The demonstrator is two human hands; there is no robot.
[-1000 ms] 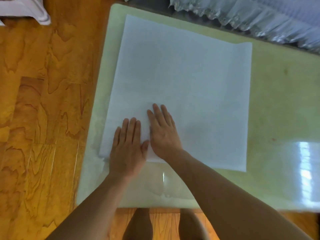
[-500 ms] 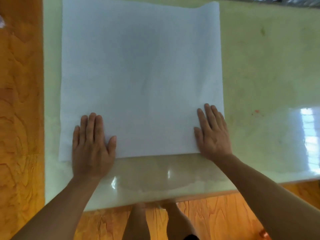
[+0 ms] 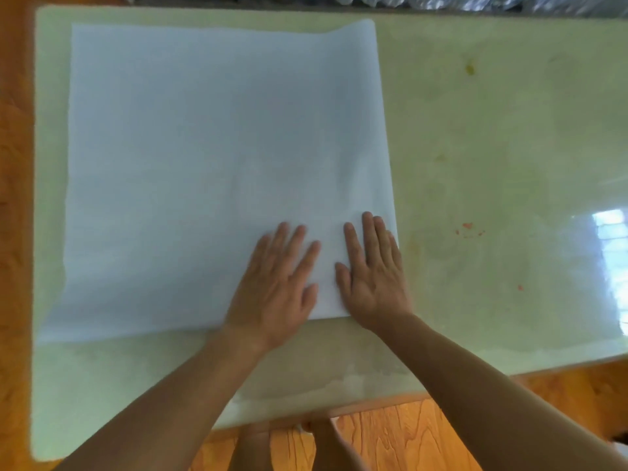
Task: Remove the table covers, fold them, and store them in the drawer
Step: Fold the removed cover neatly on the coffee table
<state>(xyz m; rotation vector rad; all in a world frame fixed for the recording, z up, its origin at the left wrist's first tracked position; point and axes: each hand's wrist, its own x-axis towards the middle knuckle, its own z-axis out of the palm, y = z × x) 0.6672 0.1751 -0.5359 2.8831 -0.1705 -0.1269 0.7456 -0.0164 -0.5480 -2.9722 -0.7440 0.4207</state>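
Note:
A white table cover (image 3: 204, 158), folded into a large rectangle, lies flat on the left half of the pale green glossy table (image 3: 492, 147). My left hand (image 3: 278, 287) presses flat on the cover near its front edge, fingers straight and spread. My right hand (image 3: 373, 273) lies flat beside it, on the cover's front right corner, fingers straight. The two hands are a few centimetres apart. No drawer is in view.
The table's right half is bare, with small red and yellow stains (image 3: 470, 229) and a window reflection (image 3: 611, 239). Orange wooden floor (image 3: 390, 433) runs along the left and front edges. A crinkled silvery sheet (image 3: 475, 0) lies beyond the far edge. My feet show below.
My left hand has slid right along the cover's front edge, from its left corner to beside my right hand. The right hand stays at the right corner. The view has shifted right.

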